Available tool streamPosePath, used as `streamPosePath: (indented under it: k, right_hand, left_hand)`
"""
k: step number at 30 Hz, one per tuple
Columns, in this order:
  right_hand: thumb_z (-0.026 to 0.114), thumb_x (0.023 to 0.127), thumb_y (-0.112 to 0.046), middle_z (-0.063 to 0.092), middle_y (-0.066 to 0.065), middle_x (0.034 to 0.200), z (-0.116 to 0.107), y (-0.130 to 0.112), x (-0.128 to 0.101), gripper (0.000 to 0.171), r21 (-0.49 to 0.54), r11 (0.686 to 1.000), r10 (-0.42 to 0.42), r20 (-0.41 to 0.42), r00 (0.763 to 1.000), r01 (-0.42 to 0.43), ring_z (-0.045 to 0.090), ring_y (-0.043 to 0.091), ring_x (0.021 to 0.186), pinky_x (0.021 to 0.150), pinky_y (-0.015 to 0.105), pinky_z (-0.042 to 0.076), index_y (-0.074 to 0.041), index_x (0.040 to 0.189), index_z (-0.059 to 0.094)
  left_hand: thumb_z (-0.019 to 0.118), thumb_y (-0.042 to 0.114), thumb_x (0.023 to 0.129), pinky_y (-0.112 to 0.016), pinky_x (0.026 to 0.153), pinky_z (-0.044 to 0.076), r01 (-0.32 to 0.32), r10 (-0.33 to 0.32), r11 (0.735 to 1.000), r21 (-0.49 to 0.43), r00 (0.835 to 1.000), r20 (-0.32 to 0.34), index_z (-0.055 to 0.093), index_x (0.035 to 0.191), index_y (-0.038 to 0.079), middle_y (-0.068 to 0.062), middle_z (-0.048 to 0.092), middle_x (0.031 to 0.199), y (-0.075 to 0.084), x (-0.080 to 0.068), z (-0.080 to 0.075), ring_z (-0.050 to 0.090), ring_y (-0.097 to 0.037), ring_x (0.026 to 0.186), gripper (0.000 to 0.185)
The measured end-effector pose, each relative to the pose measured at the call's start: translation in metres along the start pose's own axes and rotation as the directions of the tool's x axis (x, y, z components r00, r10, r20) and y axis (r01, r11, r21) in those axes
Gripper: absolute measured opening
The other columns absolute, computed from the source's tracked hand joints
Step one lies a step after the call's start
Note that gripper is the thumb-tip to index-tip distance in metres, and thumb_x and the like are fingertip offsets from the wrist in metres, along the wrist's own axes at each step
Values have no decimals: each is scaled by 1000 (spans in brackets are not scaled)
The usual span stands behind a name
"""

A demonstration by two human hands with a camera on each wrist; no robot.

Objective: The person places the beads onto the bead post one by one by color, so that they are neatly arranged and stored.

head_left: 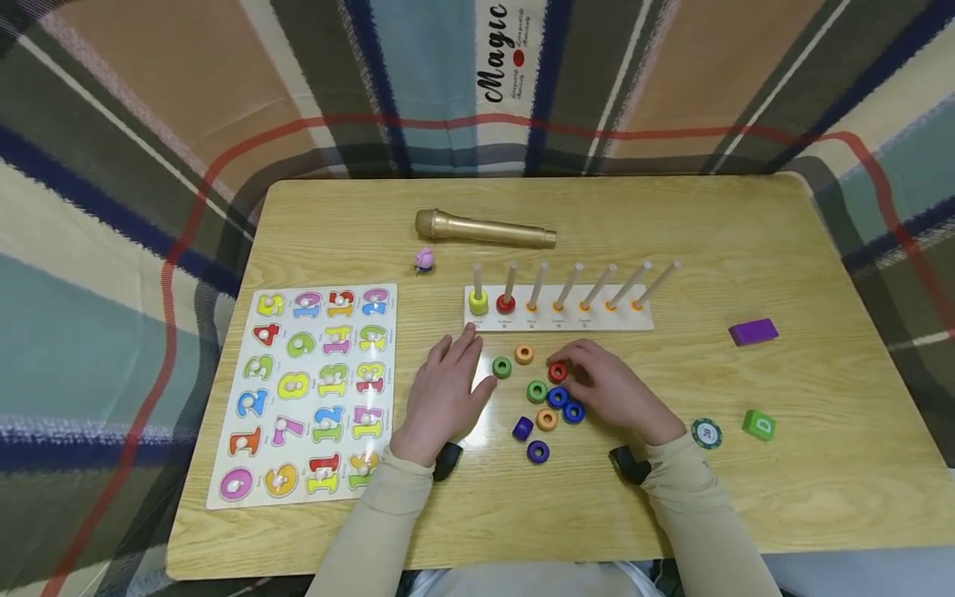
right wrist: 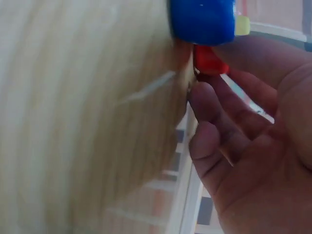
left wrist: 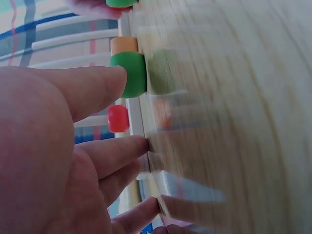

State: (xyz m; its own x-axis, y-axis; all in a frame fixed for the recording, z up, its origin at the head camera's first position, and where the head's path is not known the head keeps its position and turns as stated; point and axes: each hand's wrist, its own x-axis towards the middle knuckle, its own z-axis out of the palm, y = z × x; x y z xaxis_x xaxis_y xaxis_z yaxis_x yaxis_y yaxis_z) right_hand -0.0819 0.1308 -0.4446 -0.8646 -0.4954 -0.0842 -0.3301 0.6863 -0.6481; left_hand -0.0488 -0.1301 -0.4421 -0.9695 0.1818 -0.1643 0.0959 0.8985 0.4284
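Note:
A white peg board (head_left: pixel 642 319) holds several upright pegs, with a yellow ring (head_left: pixel 477 302) on the first and a red ring (head_left: pixel 506 303) on the second. Loose rings lie in front of it, among them green (head_left: pixel 501 367), orange (head_left: pixel 525 355), blue (head_left: pixel 574 411) and purple (head_left: pixel 538 452). My right hand (head_left: pixel 600 385) pinches a loose red ring (head_left: pixel 557 372) on the table. The right wrist view shows that red ring (right wrist: pixel 209 59) between thumb and fingers, under a blue ring (right wrist: pixel 202 22). My left hand (head_left: pixel 448 385) lies flat on the table, fingers straight, beside the green ring (left wrist: pixel 130 74).
A number puzzle board (head_left: pixel 309 390) lies at the left. A gold microphone (head_left: pixel 485 230) and a small pink toy (head_left: pixel 424 259) sit behind the pegs. To the right are a purple block (head_left: pixel 753 332), a green D block (head_left: pixel 759 425) and a poker chip (head_left: pixel 705 433).

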Motion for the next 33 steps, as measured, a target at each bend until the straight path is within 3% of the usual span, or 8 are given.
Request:
streamPosePath:
  k: [5, 9, 14, 18, 23, 33]
  right_hand:
    - [70, 96, -14, 65, 7, 102, 1, 0, 3, 32, 94, 993, 81, -88, 993, -72, 58, 18, 87, 77, 33, 50, -8, 127, 65]
    - [72, 95, -12, 62, 6, 92, -3, -12, 8, 35, 203, 978, 85, -230, 969, -37, 53, 15, 74, 63, 24, 45, -9, 129, 62]
    - [74, 93, -11, 66, 7, 103, -15, -44, 29, 33, 215, 971, 0, -437, 899, 105, 56, 14, 76, 60, 22, 43, -9, 124, 64]
    - [73, 94, -13, 67, 9, 114, -24, -66, 52, 33, 154, 971, -74, -540, 838, 185, 58, 15, 77, 62, 23, 44, -7, 125, 65]
    - [73, 95, -16, 67, 9, 114, -27, -79, 76, 33, 85, 984, -78, -586, 807, 157, 58, 18, 73, 63, 26, 42, -6, 126, 65]
    - [74, 95, -18, 68, 12, 113, -22, -81, 86, 35, -49, 994, -111, -586, 803, 102, 61, 26, 73, 62, 31, 44, -6, 127, 66]
  left_hand:
    - [57, 44, 102, -57, 121, 34, -3, 3, 1000, -1, 1000, -4, 40, 158, 14, 0, 24, 171, -1, -1, 0, 28, -37, 154, 66]
    - [57, 44, 102, -57, 121, 34, -4, 4, 1000, 1, 1000, -4, 40, 158, 14, 0, 25, 171, -1, -1, 0, 28, -37, 154, 65]
    - [58, 44, 102, -59, 121, 34, 0, 0, 1000, 2, 1000, -2, 41, 157, 14, 0, 25, 171, -1, 0, 0, 28, -38, 154, 65]
    - [57, 45, 102, -58, 120, 35, -3, 3, 1000, 11, 1000, -5, 42, 157, 14, 0, 26, 170, 0, 0, 1, 29, -38, 154, 66]
    - [58, 44, 101, -57, 120, 36, -23, 23, 1000, 11, 1000, -11, 42, 157, 13, -1, 28, 169, -2, -1, 3, 32, -39, 152, 65]
    - [58, 44, 101, -56, 120, 37, -27, 27, 999, 22, 999, -25, 43, 156, 12, -1, 29, 169, -6, 1, 5, 33, -38, 152, 65]
